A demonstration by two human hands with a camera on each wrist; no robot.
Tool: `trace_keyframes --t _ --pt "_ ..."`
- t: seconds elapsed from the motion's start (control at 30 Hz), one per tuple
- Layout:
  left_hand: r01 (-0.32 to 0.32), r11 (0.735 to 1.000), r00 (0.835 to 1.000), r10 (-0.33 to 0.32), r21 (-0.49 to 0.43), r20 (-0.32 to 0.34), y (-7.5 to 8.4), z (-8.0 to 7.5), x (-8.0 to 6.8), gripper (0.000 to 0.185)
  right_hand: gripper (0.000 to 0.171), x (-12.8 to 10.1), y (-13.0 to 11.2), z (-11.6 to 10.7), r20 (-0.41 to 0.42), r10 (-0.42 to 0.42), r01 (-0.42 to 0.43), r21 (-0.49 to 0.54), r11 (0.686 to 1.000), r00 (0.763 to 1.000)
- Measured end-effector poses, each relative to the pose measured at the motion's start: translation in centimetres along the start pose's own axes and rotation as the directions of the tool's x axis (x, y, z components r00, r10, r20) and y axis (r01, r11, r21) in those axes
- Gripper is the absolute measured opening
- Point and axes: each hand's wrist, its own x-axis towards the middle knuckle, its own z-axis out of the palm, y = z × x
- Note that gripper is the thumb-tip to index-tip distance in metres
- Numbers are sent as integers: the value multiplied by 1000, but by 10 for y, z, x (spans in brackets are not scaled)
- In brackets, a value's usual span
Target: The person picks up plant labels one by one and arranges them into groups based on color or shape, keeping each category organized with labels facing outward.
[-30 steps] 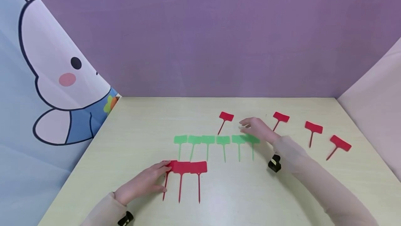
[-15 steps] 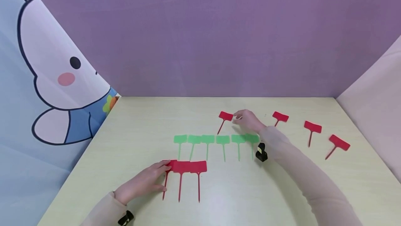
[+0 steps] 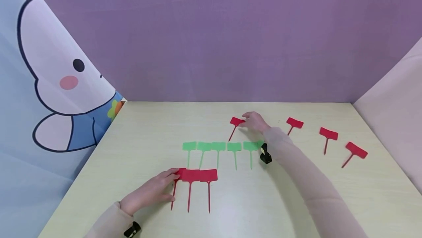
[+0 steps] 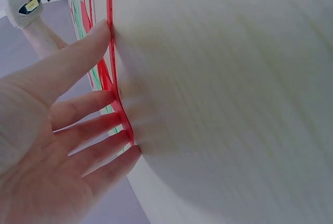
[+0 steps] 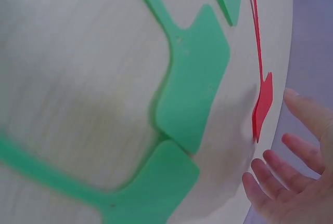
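My left hand (image 3: 152,190) rests at the left end of a row of 3 red T-shaped plant labels (image 3: 208,175). In the left wrist view its fingertips touch the head of the outermost red plant label (image 4: 124,120), while the thumb is at the stem. Further back, my right hand (image 3: 255,121) is beside a lone red plant label (image 3: 236,121), its fingertips overlapping the head's right corner. The right wrist view shows that red plant label (image 5: 264,104) flat on the table, with the right hand's fingers spread and holding nothing.
A row of green plant labels (image 3: 234,146) lies between the two hands; the right sleeve (image 3: 296,157) hides its right end. Three more red plant labels (image 3: 328,133) lie apart on the right of the table (image 3: 148,128). A purple wall (image 3: 230,47) stands behind.
My right hand has moved left and a little back, from above the right end of the green row to the lone red plant label. The left hand has stayed put.
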Motion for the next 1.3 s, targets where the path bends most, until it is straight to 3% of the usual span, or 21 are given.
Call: trace_keyframes --t 0.37,0.7,0.9,1.3 --pt "-81 997 996 81 5 -42 -4 -1 -9 64 53 4 -2 9 8 10 -10 12 1000 1000" --pt "-22 1000 1000 23 -17 17 -2 -4 -8 66 56 0 -5 15 36 16 -17 24 1000 999" --pt "-25 1000 1000 25 -17 12 -4 -2 -8 66 55 -4 -7 18 45 84 -85 19 996 995" --pt "-20 999 999 21 -34 25 -2 -2 -11 66 56 -6 -5 23 -1 111 -111 2 994 994"
